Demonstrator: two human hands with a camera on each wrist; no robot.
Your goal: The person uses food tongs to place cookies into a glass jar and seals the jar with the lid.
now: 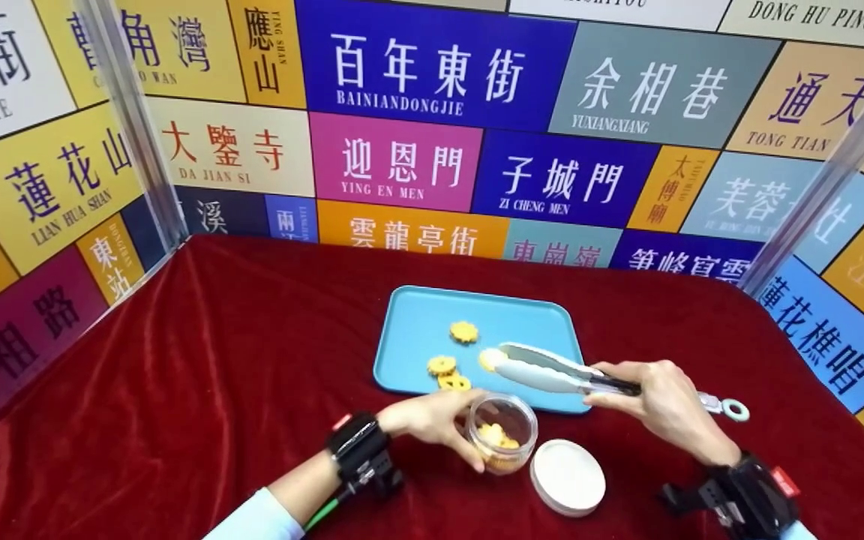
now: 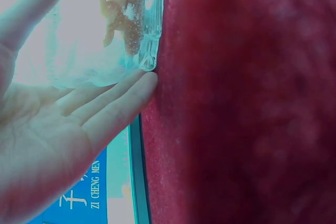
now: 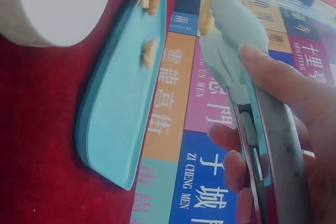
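Note:
A clear jar with several small yellow cookies inside stands at the tray's near edge. My left hand holds it from the left, thumb on one side and fingers on the other, as the left wrist view shows. In my right hand are tongs with pale scalloped tips, gripped around the middle. Their tips pinch one cookie, held above the blue tray. On the tray lie a round scalloped cookie, another and a pretzel-shaped one.
A white round lid lies right of the jar. Dark red cloth covers the table. Behind it rise panels of coloured street-name signs, with clear upright edges at the sides.

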